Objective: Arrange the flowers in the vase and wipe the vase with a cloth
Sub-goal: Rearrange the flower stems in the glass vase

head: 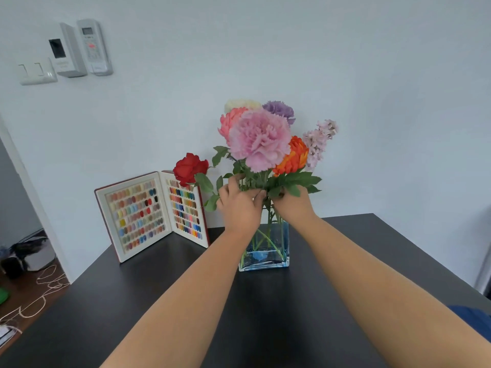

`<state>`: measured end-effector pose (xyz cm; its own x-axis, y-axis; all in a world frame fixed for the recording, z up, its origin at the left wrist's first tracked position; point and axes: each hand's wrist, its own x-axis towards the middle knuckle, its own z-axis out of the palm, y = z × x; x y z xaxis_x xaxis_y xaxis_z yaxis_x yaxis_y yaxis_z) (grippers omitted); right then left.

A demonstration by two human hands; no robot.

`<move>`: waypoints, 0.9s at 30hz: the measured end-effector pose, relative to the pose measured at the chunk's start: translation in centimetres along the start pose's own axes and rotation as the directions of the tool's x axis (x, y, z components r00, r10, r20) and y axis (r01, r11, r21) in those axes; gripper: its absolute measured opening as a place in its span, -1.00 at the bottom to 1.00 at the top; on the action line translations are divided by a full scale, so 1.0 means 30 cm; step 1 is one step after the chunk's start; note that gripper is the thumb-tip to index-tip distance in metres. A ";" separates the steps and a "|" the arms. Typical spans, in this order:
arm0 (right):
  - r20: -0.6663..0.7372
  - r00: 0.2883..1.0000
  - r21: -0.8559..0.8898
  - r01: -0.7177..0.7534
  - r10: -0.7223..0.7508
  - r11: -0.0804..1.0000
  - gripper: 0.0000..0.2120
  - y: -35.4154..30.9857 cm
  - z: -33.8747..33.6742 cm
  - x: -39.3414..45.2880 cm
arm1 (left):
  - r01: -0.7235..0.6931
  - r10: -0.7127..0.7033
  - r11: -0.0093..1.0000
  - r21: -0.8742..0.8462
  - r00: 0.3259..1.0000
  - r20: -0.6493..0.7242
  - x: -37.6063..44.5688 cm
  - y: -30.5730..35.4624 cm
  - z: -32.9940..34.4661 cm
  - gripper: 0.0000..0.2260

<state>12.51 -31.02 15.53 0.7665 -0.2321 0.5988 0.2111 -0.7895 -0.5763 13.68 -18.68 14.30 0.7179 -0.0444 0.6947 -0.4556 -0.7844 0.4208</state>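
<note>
Both forearms reaching forward, left hand [240,205] and right hand [293,204] each in a closed grip on the flowers [259,140] stems above the blue glass vase [265,251], mid-worktop [265,314], open colour-swatch book [151,213] at ten o'clock, red rose [190,168] leaning toward it.

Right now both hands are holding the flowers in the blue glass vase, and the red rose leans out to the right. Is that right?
Almost. In the head view the red rose leans out to the left. Both hands, left hand and right hand, do hold the flowers in the blue glass vase.

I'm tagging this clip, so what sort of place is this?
Probably a nail salon or home studio: an open nail colour sample book stands on a dark table, beside wall switches and a remote.
</note>
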 end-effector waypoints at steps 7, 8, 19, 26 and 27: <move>-0.008 0.994 0.077 -0.105 0.106 0.992 -0.84 0.032 -0.004 -0.082 | -0.126 0.126 0.992 0.023 0.992 -0.024 -0.113 -0.071 -0.008 -0.69; -0.018 0.990 0.127 -0.135 0.138 0.983 -0.87 0.035 -0.001 -0.104 | -0.125 0.124 0.992 -0.016 0.991 -0.055 -0.125 -0.096 -0.014 -0.69; 0.043 0.999 0.163 0.008 -0.015 0.987 -0.82 -0.039 0.092 -0.164 | 0.550 -0.483 0.645 -0.530 0.831 0.276 -0.094 -0.274 -0.006 -0.67; 0.037 0.998 0.027 -0.055 0.054 0.998 -0.74 -0.054 0.088 -0.134 | 0.321 -0.306 0.821 -0.472 0.945 0.111 0.062 -0.225 -0.046 -0.91; 0.024 0.997 0.026 -0.078 0.077 0.997 -0.76 -0.045 0.087 -0.137 | 0.275 -0.258 0.853 -0.443 0.961 0.099 0.078 -0.219 -0.060 -0.92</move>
<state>10.66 -27.50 12.39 0.7948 -0.2789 0.5391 0.1663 -0.7542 -0.6352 17.39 -12.53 14.21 0.8599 0.0987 0.5009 -0.4243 -0.4073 0.8087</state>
